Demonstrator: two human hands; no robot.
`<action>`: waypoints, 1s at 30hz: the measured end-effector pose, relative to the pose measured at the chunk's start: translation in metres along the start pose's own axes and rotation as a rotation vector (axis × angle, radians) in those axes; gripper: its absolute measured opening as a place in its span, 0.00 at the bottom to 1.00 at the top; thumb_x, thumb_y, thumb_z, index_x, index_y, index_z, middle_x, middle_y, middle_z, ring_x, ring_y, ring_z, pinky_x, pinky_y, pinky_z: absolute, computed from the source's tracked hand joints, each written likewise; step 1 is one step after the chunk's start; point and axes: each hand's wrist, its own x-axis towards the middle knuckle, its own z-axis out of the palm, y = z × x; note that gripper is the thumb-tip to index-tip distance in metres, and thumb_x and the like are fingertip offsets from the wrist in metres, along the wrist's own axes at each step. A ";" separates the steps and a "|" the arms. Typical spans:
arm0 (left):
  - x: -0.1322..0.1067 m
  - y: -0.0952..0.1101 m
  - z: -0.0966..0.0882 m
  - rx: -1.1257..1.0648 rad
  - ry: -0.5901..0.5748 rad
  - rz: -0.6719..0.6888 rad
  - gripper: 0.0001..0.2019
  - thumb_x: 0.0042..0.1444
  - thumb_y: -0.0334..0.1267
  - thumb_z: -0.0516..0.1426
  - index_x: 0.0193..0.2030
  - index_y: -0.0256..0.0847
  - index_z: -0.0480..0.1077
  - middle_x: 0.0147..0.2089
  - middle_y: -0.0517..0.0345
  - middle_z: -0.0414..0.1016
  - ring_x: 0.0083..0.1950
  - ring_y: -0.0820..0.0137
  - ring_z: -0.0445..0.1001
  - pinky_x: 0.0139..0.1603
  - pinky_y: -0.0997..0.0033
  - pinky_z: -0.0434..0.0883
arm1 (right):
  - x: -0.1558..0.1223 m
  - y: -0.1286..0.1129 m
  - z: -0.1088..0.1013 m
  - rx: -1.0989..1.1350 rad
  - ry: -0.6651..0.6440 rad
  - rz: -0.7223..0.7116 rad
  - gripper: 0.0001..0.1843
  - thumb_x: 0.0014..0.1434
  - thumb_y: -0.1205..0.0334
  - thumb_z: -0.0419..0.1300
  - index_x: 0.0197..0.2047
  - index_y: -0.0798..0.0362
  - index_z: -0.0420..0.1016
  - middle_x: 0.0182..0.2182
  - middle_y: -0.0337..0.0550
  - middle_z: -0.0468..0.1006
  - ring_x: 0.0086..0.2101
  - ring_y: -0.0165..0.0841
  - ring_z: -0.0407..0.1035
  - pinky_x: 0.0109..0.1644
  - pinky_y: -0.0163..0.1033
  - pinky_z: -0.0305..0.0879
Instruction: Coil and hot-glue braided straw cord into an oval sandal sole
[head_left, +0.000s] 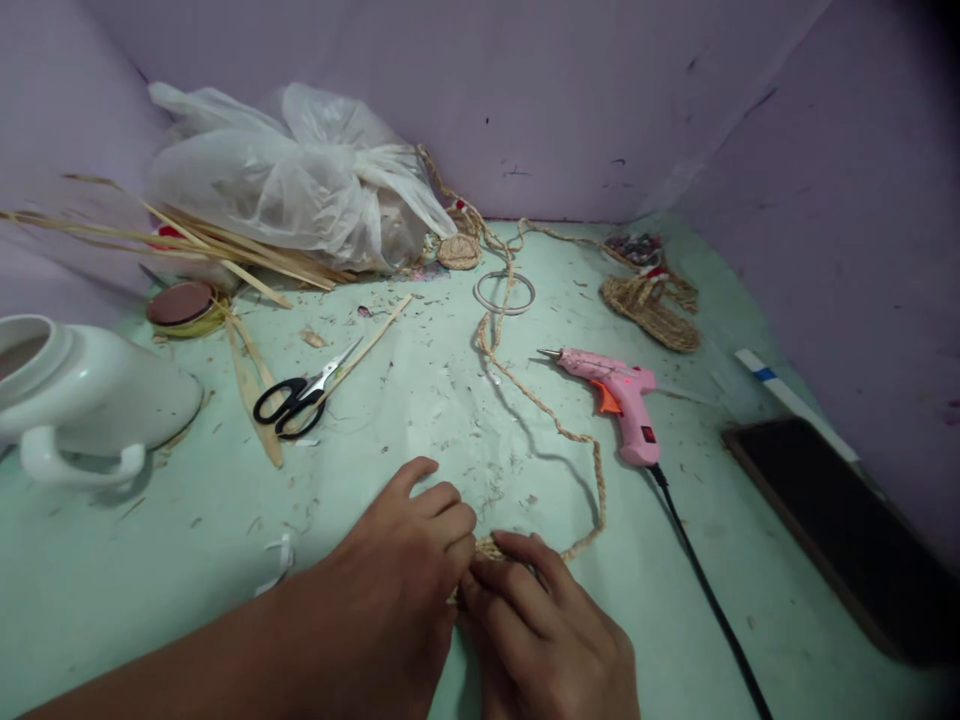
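Our left hand [409, 550] and right hand [551, 635] together pinch the braided cord [599, 480], which runs out toward two o'clock, then bends to twelve. From our hands, the surface [420, 400] carries a glue gun [615, 385] at one, scissors [304, 400] near half past ten, a phone [840, 530] at three.

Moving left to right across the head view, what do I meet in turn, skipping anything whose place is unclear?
White jug → black-handled scissors → the person's left hand → thin ring → pink glue gun → dark flat device.
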 end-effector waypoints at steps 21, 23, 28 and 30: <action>0.000 -0.005 -0.014 0.045 -0.072 0.051 0.05 0.47 0.30 0.54 0.31 0.38 0.71 0.32 0.55 0.70 0.39 0.64 0.66 0.55 0.53 0.53 | 0.004 -0.017 -0.004 -0.053 0.033 -0.023 0.12 0.49 0.70 0.59 0.39 0.58 0.77 0.40 0.54 0.79 0.44 0.45 0.72 0.44 0.47 0.73; 0.002 -0.006 -0.011 0.062 -0.066 0.061 0.05 0.47 0.29 0.54 0.30 0.38 0.71 0.31 0.55 0.70 0.38 0.64 0.66 0.53 0.54 0.55 | 0.002 -0.017 -0.004 -0.062 0.052 -0.040 0.11 0.50 0.71 0.59 0.38 0.58 0.77 0.40 0.53 0.79 0.43 0.45 0.72 0.45 0.49 0.72; 0.005 -0.010 -0.005 0.059 -0.009 0.073 0.05 0.45 0.28 0.54 0.26 0.39 0.71 0.30 0.55 0.69 0.37 0.65 0.65 0.48 0.57 0.58 | 0.004 -0.016 -0.003 -0.062 0.125 -0.077 0.07 0.50 0.72 0.61 0.35 0.56 0.78 0.34 0.47 0.82 0.40 0.43 0.74 0.45 0.52 0.72; 0.006 -0.011 -0.005 0.034 0.001 0.065 0.05 0.44 0.27 0.54 0.24 0.38 0.69 0.29 0.56 0.68 0.35 0.66 0.65 0.47 0.58 0.59 | 0.004 -0.014 -0.002 -0.063 0.127 -0.074 0.08 0.50 0.72 0.61 0.34 0.56 0.78 0.33 0.47 0.82 0.39 0.43 0.75 0.44 0.51 0.73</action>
